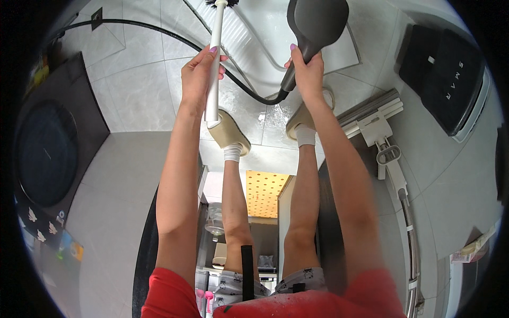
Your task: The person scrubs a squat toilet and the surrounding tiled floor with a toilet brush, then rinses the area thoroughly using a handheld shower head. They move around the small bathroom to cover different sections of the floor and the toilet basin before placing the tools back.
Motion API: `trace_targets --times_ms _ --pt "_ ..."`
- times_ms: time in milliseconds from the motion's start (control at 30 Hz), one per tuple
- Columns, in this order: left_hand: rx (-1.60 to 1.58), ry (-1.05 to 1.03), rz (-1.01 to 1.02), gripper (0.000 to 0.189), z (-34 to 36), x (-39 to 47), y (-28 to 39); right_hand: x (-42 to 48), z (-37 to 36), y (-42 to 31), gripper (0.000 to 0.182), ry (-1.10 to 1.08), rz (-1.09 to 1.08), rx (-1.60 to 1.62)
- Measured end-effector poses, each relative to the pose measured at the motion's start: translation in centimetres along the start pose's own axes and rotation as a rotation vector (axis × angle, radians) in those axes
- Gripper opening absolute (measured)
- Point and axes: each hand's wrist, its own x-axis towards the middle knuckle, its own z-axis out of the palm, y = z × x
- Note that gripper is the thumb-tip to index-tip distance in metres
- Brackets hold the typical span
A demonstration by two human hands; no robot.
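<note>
My left hand (201,73) grips the white handle of a toilet brush (215,85). The brush is bristle-end up in the picture, and its black bristles are cut off by the top edge. In my right hand (308,73) is the handle of a dark grey shower head (318,24), its broad head pointing away from me. A black hose (171,35) runs from the handle's lower end in a curve past my left hand to the wall at the left. Beyond both hands lies a wet white ceramic squat toilet (258,20) with a ribbed footrest.
My feet, in beige slippers (228,131), stand on wet grey tiles (254,119). A flat mop (375,127) leans at the right, below a black box-shaped thing (441,75) bearing writing. At the left stands a dark appliance (47,151) with a round door. Behind me is a yellow dotted mat (264,194).
</note>
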Motion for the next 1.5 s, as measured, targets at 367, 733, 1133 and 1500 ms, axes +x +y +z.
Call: trace_targets --times_ms 367,733,1133,1500 --pt "-0.087 0.049 -0.051 0.035 -3.4 -5.6 2.5 -8.1 -6.6 -0.1 0.024 -0.073 0.074 -0.406" --pt "-0.061 0.113 0.034 0.034 -9.8 -11.4 8.0 -8.7 -4.7 -5.2 0.029 0.175 -0.192 -0.243" --pt "-0.179 0.315 0.240 0.035 -18.7 -13.2 12.4 -9.7 10.0 -11.6 0.039 -0.723 -0.676 -1.112" --pt "-0.116 0.337 0.184 0.034 -21.5 -12.4 11.4 -10.6 7.6 -6.2 0.040 -0.894 -0.610 -1.394"
